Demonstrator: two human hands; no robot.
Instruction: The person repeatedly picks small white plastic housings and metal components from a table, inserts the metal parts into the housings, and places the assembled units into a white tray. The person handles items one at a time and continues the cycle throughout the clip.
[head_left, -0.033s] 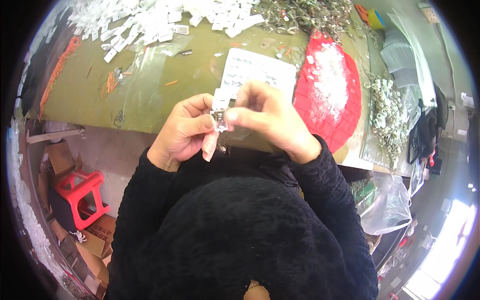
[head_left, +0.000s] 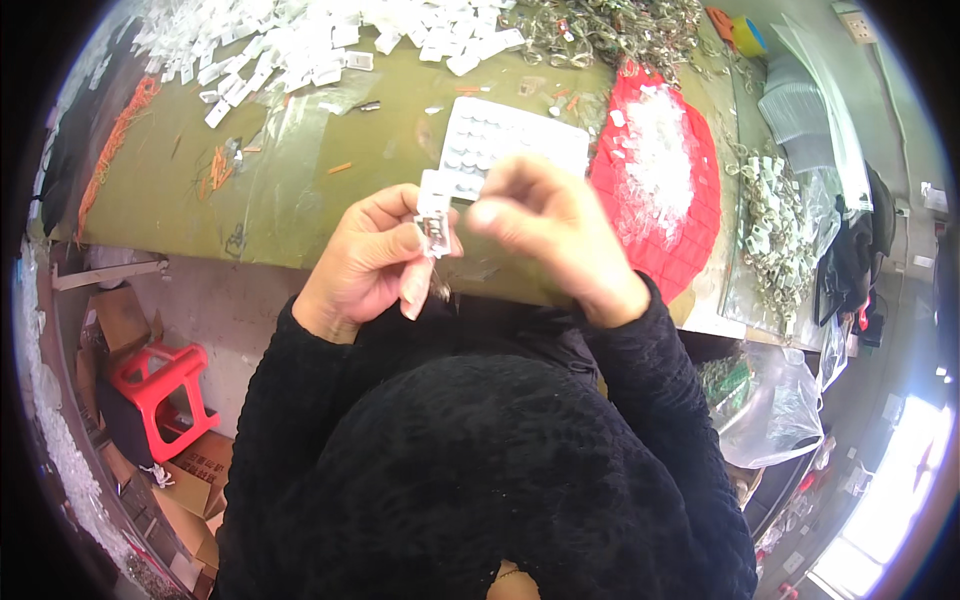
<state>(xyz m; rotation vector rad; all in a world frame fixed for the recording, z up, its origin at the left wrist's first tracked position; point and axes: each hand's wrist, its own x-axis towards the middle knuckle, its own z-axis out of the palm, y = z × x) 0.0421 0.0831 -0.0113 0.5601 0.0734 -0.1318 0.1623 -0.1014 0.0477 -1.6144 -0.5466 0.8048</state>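
Note:
A small white and clear plastic case (head_left: 434, 232), its flap tipped up and metal bits showing inside, is pinched between the thumb and fingers of my left hand (head_left: 360, 255). Thin dark strands hang below it. Just right of the case is my right hand (head_left: 560, 235), thumb and half-curled fingers apart, with nothing visible between them. Behind both hands lies a white tray (head_left: 545, 140) with rows of round silvery pieces, partly hidden by my right hand.
White plastic cases (head_left: 300, 40) are heaped at the far left, beside a tangled pile of wired parts (head_left: 620, 30). On a red cloth (head_left: 700, 220) lie clear small pieces. More wired parts (head_left: 780, 230) sit at right. Under the table's left stands a red stool (head_left: 165, 395).
My right hand has drawn back to the right, off the case, its thumb now apart from it. The left hand still holds the case, shifted slightly left.

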